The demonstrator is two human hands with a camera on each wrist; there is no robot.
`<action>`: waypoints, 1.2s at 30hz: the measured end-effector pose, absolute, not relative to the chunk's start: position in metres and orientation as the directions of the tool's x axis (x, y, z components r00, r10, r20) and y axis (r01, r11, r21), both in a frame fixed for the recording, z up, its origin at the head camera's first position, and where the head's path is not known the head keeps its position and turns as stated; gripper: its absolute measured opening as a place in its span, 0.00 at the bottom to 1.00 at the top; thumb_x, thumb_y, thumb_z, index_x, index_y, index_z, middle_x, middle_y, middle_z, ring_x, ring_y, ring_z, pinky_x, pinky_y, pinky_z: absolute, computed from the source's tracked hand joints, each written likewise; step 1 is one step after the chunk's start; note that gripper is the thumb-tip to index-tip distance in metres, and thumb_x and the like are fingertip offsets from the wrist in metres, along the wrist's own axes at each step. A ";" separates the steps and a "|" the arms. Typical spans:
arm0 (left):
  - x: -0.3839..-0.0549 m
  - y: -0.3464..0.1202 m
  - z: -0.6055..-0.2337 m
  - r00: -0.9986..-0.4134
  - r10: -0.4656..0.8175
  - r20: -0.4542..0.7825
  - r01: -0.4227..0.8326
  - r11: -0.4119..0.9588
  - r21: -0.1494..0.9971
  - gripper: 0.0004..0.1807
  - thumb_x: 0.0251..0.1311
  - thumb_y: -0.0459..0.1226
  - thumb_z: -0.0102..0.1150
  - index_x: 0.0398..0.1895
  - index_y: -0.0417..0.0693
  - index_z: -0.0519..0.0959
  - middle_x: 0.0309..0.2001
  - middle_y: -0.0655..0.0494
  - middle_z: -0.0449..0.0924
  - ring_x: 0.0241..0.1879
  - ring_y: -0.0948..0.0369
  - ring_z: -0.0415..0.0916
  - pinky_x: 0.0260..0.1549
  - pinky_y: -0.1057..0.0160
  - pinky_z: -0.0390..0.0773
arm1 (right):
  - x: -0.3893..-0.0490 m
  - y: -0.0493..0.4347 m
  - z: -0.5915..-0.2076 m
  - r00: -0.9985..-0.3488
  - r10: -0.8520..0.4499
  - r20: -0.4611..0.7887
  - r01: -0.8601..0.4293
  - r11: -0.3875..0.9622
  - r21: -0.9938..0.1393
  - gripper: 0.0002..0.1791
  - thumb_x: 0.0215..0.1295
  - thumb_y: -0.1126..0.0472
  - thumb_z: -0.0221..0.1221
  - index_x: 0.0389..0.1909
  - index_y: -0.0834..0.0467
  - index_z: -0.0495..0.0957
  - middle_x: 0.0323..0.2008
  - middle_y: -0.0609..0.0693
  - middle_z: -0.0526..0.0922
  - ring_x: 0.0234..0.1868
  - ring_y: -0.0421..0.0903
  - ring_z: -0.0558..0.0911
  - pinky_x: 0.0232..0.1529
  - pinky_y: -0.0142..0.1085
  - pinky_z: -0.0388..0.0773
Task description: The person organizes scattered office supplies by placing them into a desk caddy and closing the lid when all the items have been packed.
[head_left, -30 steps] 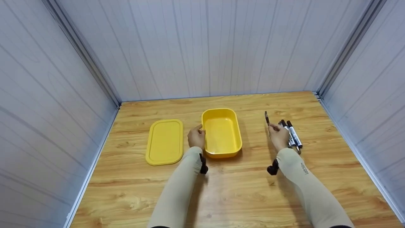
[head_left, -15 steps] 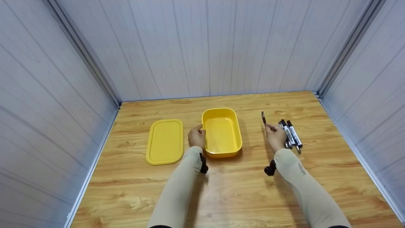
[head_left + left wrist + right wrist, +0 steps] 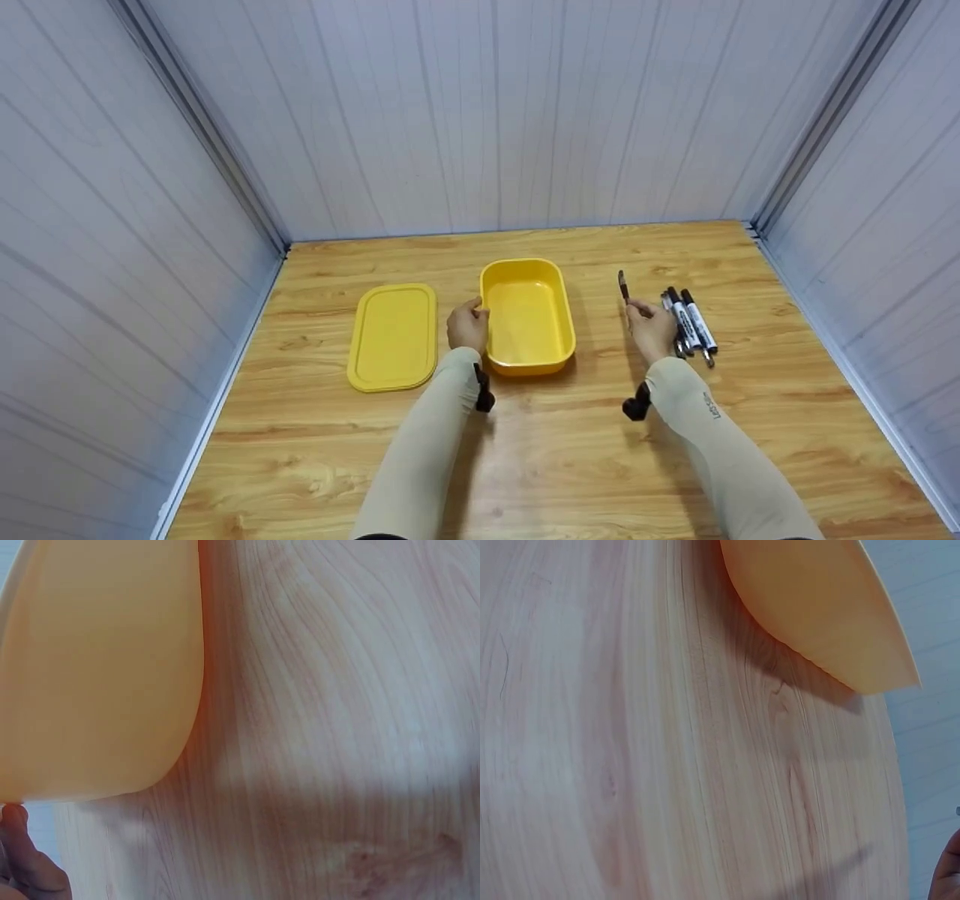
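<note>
Left hand (image 3: 467, 328) grips yellow box (image 3: 528, 319), right hand (image 3: 652, 331) pinches apparently a pen (image 3: 623, 286).

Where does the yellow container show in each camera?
Head: yellow container, slightly right of and below centre.
Left wrist: yellow container fills the upper left.
Right wrist: yellow container at top edge, right of centre.
Shared landmark: the wood-grain tabletop, in all three views.
</note>
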State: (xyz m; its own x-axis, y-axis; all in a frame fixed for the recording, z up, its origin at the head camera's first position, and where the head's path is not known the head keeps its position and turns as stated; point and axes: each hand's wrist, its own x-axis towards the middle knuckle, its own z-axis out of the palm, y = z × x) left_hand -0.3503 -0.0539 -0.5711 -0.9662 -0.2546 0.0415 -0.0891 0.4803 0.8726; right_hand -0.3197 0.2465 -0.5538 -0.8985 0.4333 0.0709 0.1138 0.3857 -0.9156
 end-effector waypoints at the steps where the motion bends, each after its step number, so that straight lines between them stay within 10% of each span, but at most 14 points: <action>1: -0.350 -0.054 -0.571 -0.966 -0.254 0.042 -0.088 0.479 0.873 0.18 0.66 0.35 0.59 0.58 0.46 0.81 0.35 0.51 0.85 0.33 0.56 0.81 0.35 0.57 0.79 | -0.320 0.246 -0.554 -0.900 0.431 0.066 0.115 0.380 -0.918 0.15 0.69 0.63 0.56 0.50 0.66 0.83 0.42 0.64 0.85 0.24 0.39 0.77 0.23 0.25 0.68; 24: -0.348 -0.049 -0.572 -0.964 -0.259 0.068 -0.072 0.493 0.867 0.18 0.67 0.37 0.59 0.58 0.46 0.81 0.32 0.51 0.83 0.28 0.58 0.78 0.30 0.59 0.77 | -0.321 0.236 -0.559 -0.889 0.457 -0.003 0.175 0.335 -0.926 0.15 0.70 0.60 0.57 0.51 0.61 0.83 0.41 0.58 0.85 0.25 0.34 0.76 0.26 0.26 0.70; 36: -0.349 -0.048 -0.574 -0.958 -0.281 0.057 -0.091 0.488 0.868 0.18 0.66 0.38 0.60 0.58 0.48 0.81 0.33 0.52 0.85 0.30 0.58 0.80 0.33 0.57 0.78 | -0.319 0.225 -0.557 -0.899 0.435 -0.057 0.184 0.257 -0.949 0.15 0.71 0.61 0.56 0.53 0.62 0.83 0.45 0.62 0.84 0.35 0.53 0.81 0.25 0.26 0.71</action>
